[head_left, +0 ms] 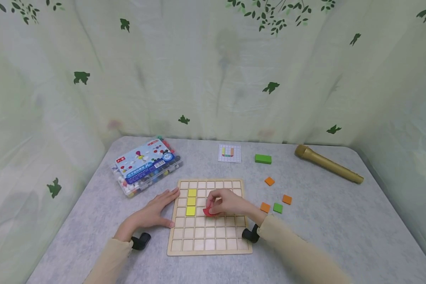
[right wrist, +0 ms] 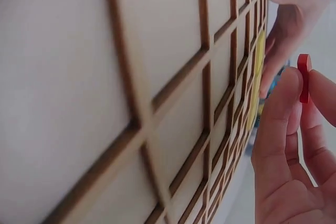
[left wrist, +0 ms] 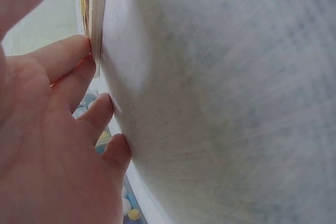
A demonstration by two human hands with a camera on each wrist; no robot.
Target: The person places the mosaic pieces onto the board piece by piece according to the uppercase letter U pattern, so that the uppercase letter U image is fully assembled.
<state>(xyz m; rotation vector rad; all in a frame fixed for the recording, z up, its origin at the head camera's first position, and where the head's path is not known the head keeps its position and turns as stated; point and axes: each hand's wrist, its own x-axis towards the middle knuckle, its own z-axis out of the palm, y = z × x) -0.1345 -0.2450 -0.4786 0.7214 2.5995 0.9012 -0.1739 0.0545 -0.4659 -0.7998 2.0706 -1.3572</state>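
A wooden grid board [head_left: 209, 253] lies on the table, with three yellow tiles [head_left: 191, 201] set in a column in its upper left part. My right hand [head_left: 230, 203] is over the middle of the board, just right of the yellow tiles. It pinches a small flat red piece [right wrist: 304, 77] between thumb and fingertips, seen edge-on in the right wrist view; its full outline is partly covered. At the board's left edge, my left hand [head_left: 152, 211] rests with extended fingers, index finger and thumb touching the rim.
Right of the board lie orange tiles [head_left: 269, 181] and a green tile [head_left: 278, 208]. Behind it are a pattern card [head_left: 229, 154] and a green block [head_left: 263, 159]. A clear case of colored pieces [head_left: 147, 165] stands back left, a gold stick [head_left: 328, 164] back right.
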